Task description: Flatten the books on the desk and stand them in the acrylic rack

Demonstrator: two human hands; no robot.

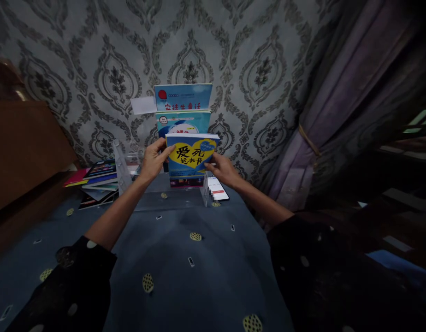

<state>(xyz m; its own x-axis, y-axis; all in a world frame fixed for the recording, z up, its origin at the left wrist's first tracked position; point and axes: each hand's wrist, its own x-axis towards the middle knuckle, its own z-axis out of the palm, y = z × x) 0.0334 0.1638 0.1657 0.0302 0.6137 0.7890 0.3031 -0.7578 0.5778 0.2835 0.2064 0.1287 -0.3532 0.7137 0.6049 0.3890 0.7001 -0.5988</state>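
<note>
A blue book with a yellow heart on its cover stands upright in a clear acrylic stand on the blue patterned tablecloth. My left hand grips its left edge and my right hand grips its right edge, fingers curled on it. Behind it two more blue books stand, one directly behind and a taller one against the wall.
A stack of books and magazines lies at the left of the stand. A phone with a lit screen lies under my right hand. A brown wooden board is at the left, purple curtains at the right.
</note>
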